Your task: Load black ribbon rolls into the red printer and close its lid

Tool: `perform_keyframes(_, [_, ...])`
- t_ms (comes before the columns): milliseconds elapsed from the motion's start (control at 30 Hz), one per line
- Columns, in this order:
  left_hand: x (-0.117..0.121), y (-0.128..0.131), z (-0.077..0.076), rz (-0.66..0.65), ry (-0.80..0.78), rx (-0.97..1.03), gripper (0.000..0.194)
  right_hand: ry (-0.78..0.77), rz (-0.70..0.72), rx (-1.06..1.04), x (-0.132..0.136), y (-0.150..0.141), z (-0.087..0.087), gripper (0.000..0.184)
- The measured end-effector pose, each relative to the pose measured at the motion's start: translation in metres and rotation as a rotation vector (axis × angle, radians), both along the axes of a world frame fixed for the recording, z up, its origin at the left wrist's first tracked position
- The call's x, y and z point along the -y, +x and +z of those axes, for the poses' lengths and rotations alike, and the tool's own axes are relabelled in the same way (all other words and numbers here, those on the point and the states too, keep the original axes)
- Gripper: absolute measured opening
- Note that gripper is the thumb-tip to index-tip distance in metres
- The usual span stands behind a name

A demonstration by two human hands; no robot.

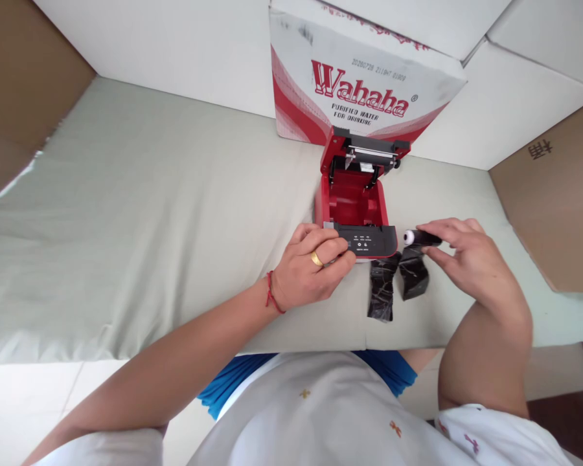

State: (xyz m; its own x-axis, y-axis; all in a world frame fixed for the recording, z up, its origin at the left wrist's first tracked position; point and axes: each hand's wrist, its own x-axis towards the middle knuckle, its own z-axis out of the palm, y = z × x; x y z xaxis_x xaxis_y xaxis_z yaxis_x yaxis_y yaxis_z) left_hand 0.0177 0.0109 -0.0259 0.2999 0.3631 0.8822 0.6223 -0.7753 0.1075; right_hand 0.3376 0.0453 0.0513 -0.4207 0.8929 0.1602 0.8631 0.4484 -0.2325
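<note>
Just behind the open red printer [354, 204] stands a Wahaha carton [359, 87].

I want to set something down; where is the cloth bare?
The widest bare stretch of green cloth lies between the left cardboard box and the open red printer, beyond the left forearm. A smaller patch lies between the right hand and the right cardboard box. The printer's near side is crowded: left hand, black strips and black roll.

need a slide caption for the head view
Left hand on an open red printer, right hand holding a small black roll beside it.
</note>
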Motion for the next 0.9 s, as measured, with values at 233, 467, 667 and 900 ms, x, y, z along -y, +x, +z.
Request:
perform_keyframes(233, [0.001,-0.002,-0.002,-0.003,-0.029,0.001,0.013,-0.109,0.074,-0.049,0.000,-0.041,0.008,0.034])
perform_keyframes(467, [0.005,0.001,-0.002,0.062,-0.004,0.019,0.014,-0.133,-0.047,-0.355,0.001,-0.050,0.050,0.039])
perform_keyframes(667, [0.005,0.001,-0.003,0.069,-0.026,0.105,0.025,-0.203,0.147,-0.256,-0.045,-0.104,0.023,0.037])
perform_keyframes(900, [0.008,0.004,0.000,-0.038,-0.076,-0.035,0.036,-0.168,0.173,0.036,-0.063,-0.131,0.010,0.042])
